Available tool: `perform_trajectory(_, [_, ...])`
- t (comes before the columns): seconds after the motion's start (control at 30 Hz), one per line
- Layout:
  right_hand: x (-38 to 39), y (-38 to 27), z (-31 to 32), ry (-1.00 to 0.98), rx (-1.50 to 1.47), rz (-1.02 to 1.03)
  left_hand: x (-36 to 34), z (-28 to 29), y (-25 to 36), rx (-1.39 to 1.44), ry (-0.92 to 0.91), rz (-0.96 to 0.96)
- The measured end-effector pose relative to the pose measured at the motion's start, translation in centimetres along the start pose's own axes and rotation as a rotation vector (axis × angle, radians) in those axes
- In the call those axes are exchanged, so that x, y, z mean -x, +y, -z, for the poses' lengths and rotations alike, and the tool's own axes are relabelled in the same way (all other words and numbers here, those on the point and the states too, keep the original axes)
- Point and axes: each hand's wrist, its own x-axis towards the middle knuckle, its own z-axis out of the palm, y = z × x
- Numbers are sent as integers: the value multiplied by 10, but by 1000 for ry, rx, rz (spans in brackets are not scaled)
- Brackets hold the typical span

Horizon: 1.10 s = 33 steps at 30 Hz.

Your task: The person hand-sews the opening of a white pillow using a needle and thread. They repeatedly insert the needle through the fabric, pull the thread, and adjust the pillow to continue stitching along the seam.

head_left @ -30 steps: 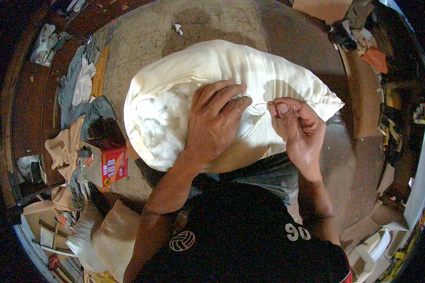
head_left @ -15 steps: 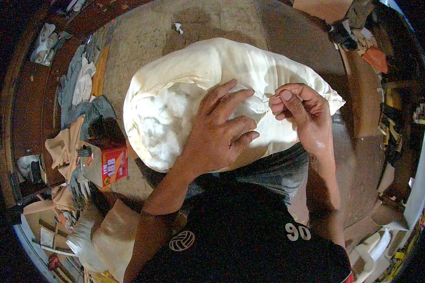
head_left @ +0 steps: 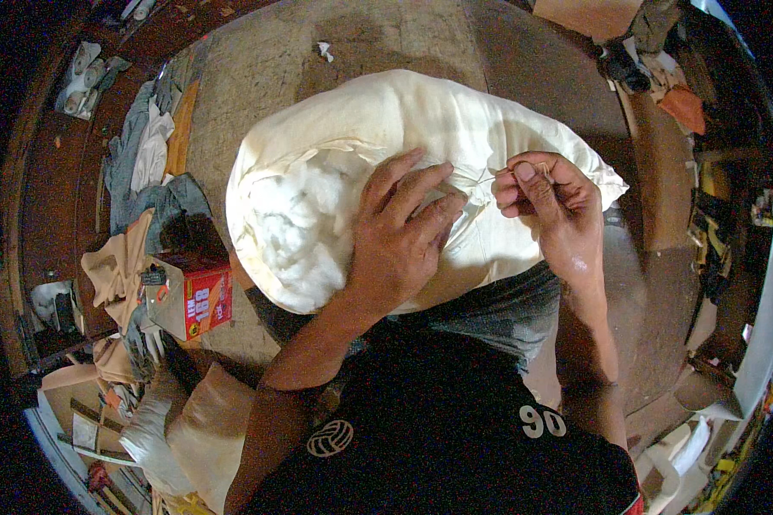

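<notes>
A plump cream cushion cover [head_left: 438,112] lies across my lap, its long opening facing up. White fluffy stuffing [head_left: 296,223] shows in the wide left part of the opening. My left hand [head_left: 399,232] rests over the middle of it, index finger and thumb drawn together at the cover's edge, the other fingers bent over the gap. What is between thumb and finger is mostly hidden. Just right of it, my right hand [head_left: 550,197] pinches a thin needle [head_left: 493,177], its tip pointing left at the cloth beside the narrow end of the opening.
A red box [head_left: 206,299] stands on the floor at left, beside tan cloth scraps [head_left: 122,266] and grey-blue cloth [head_left: 167,206]. Cream cushions [head_left: 206,421] lie at lower left. A white scrap [head_left: 325,51] is on the worn floor ahead. Cluttered shelving lines both sides.
My left hand's spread fingers have drawn in, with index finger and thumb closing toward the cover's edge. The right hand has shifted very slightly right, still pinching the needle.
</notes>
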Motion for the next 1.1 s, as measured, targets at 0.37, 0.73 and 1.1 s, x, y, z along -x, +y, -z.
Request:
perform_trajectory(0.37, [1, 6, -1, 11, -16, 28, -4, -13, 0, -63, 98, -44])
perform_trajectory(0.73, [1, -2, 3, -81, 66, -23, -4, -5, 1, -61, 78, -34])
perform_trajectory(1.1, [-13, -5, 18, -293, 127, -82, -2, 4, 5, 133, 48, 5])
